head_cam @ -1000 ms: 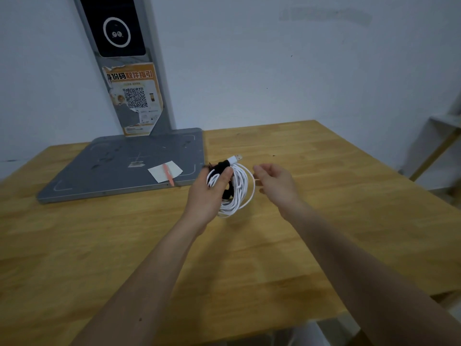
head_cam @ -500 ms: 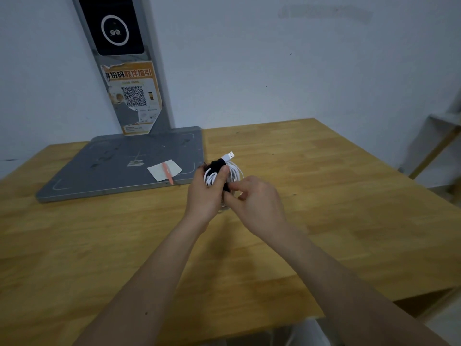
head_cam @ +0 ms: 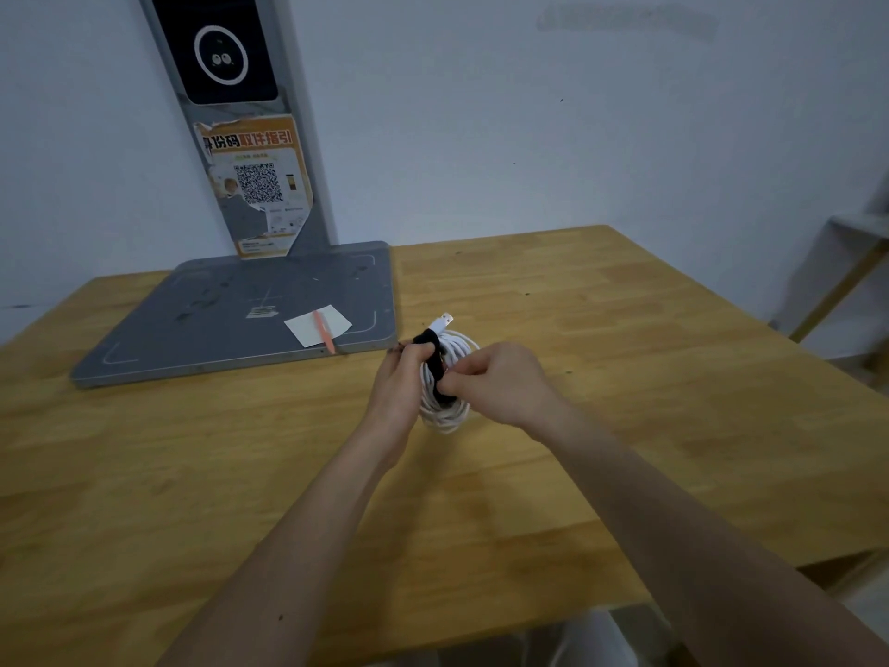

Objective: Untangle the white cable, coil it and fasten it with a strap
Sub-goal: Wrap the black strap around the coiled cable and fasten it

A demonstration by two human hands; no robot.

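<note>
Both hands meet above the wooden table [head_cam: 625, 377], the left hand [head_cam: 401, 377] gripping the coiled white cable [head_cam: 445, 416] held upright between them, the right hand [head_cam: 500, 382] pinching the black strap [head_cam: 435, 373] running lengthwise over it, plug [head_cam: 441, 324] pointing away.

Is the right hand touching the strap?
Touching. The head view shows the right hand pinching the black strap wrapped round the coiled cable.
</note>
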